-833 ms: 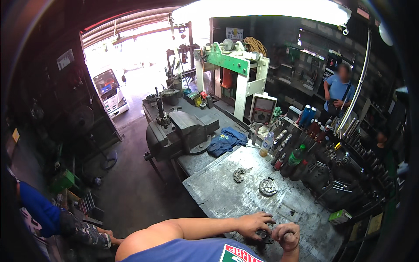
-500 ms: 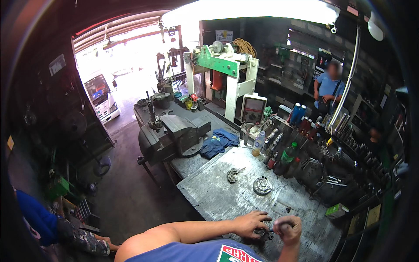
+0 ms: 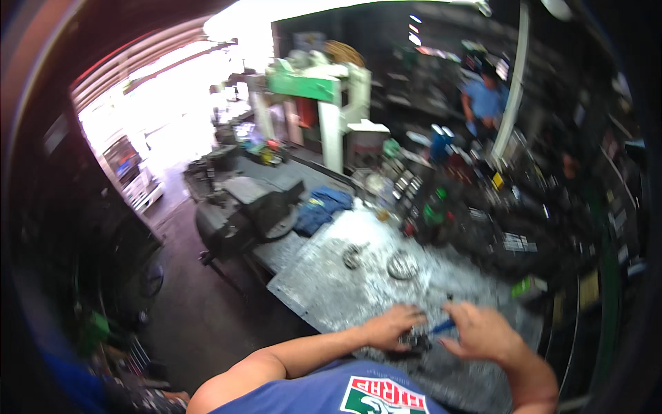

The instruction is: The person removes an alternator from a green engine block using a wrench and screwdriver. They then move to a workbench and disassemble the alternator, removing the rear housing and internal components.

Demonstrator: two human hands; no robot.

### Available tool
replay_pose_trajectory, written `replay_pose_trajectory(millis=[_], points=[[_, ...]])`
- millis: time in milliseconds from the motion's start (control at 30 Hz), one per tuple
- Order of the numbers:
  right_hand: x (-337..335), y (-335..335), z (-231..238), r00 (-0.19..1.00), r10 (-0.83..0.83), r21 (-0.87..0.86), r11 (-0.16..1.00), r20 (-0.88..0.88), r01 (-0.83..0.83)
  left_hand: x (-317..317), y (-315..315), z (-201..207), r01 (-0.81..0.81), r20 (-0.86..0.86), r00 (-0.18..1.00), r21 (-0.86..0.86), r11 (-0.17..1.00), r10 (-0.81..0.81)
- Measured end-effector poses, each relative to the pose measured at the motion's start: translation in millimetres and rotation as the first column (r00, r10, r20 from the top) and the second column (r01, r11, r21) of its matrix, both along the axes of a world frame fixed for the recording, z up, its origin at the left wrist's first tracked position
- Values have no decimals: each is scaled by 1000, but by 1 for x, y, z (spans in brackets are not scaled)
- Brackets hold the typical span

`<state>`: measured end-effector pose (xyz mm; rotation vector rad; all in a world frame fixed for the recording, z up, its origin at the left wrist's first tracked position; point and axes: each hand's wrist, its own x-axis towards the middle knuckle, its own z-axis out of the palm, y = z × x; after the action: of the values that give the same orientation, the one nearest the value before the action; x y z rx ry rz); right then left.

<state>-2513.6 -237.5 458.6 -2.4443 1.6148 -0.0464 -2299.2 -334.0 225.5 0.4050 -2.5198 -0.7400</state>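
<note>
My left hand (image 3: 393,327) lies over a small dark metal part (image 3: 415,341) near the front of the metal-topped bench (image 3: 324,293), its fingers curled on it. From the right, my right hand (image 3: 481,332) reaches in, with thumb and fingers around the end of a blue-handled tool (image 3: 443,326). The tool slants toward the dark part; its tip is blurred, and I cannot tell whether it touches. Beyond my hands lie a round metal part (image 3: 402,265) and a smaller curved metal part (image 3: 353,256).
A large vise (image 3: 248,207) stands at the left, beside a blue cloth (image 3: 323,209). Bottles, including a green one (image 3: 434,209), and many tools crowd the back right. A small green box (image 3: 529,288) sits at the right edge. A person in blue (image 3: 485,100) stands behind.
The whole view has shifted and blurred. My right hand has gone from a raised fist to a lower, more stretched pose at the right, and the blue handle now shows. My left hand stays on the part.
</note>
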Motion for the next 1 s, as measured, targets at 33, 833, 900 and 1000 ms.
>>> replay_pose_trajectory(millis=[33,833,900,1000], points=[[-3,3,-6,993,-63,-49,997,-100,58,2,-2,1,-9,-37,999,-19,1000,8],[-10,16,-27,965,161,-279,955,207,-99,29,30,-14,-308,-86,942,163,937,324],[-7,20,-27,993,-56,-80,995,105,64,31,28,-15,-323,-87,933,227,919,350],[-4,20,-29,997,-60,60,996,-57,63,39,28,-19,-340,-55,929,259,904,366]])
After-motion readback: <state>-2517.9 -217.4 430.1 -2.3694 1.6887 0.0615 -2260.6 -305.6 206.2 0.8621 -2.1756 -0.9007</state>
